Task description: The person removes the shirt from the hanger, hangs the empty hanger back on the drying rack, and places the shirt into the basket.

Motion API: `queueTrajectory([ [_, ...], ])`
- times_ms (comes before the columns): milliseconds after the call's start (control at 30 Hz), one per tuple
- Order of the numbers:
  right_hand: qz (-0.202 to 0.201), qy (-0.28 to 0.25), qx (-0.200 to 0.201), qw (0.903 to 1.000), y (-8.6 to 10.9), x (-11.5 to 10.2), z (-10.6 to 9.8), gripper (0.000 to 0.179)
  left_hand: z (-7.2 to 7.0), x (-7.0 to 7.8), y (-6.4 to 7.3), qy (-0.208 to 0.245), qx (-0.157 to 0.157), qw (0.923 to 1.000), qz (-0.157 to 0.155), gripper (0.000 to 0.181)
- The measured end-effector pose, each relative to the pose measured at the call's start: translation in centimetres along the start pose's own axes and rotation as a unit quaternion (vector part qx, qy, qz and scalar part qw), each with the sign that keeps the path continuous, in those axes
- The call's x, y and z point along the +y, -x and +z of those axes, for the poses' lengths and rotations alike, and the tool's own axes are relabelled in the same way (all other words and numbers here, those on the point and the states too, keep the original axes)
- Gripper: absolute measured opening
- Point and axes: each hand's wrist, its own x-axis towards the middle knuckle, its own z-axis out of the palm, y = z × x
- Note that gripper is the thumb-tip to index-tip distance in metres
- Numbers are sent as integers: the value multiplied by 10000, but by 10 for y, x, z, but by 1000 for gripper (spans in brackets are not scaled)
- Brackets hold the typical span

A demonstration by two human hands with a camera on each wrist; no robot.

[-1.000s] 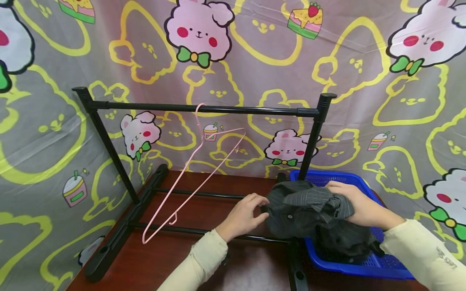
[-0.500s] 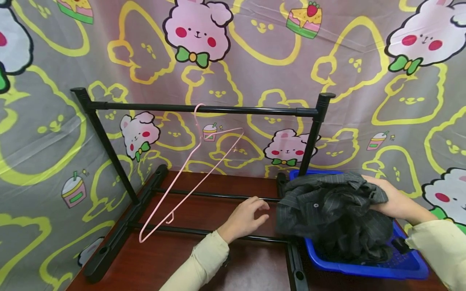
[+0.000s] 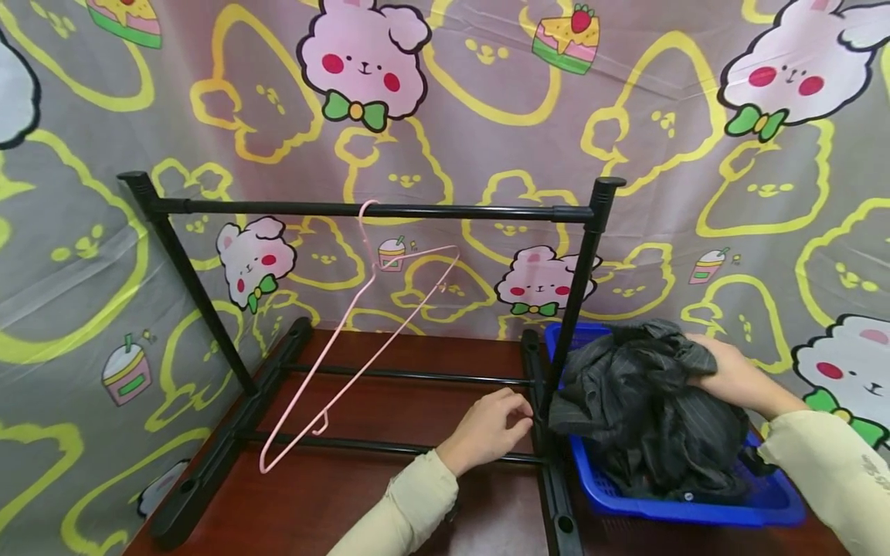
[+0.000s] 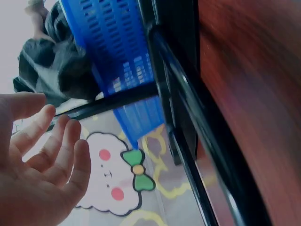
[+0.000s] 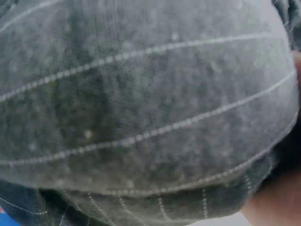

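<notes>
A dark grey pinstriped shirt (image 3: pixel 647 417) lies bunched up over a blue plastic basket (image 3: pixel 695 513) at the right. My right hand (image 3: pixel 740 376) grips the shirt's upper right part; folds hide its fingertips. Striped cloth (image 5: pixel 141 103) fills nearly all of the right wrist view. Just left of the basket, beside the rack's right foot, my left hand (image 3: pixel 490 432) is held with its fingers loosely bent. Nothing is in it, and the left wrist view shows those fingers (image 4: pixel 63 146) apart from the shirt.
A black rack (image 3: pixel 452 211) stands on a dark red table (image 3: pixel 389 494). From its top bar hangs a bare pink hanger (image 3: pixel 361 220), turned at an angle. Behind and to the left is a grey patterned curtain (image 3: pixel 431 139). The rack's right post rises beside the basket.
The shirt has moved right, away from my left hand, with my right hand gripping it. It now sits more bunched over the basket. My left hand has shifted slightly right.
</notes>
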Motion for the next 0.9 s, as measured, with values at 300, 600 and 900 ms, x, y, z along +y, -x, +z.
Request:
queueTrajectory([
  [300, 38, 391, 91, 9992, -7, 7, 9, 49, 23, 12, -6, 802, -389, 9930, -778, 18],
  [600, 591, 904, -43, 9941, -10, 7, 17, 53, 45, 29, -11, 2479, -972, 9397, -2145, 35],
  [900, 901, 1564, -744, 9808, -14, 6, 27, 55, 60, 37, -14, 3673, -1064, 8902, -2477, 26],
])
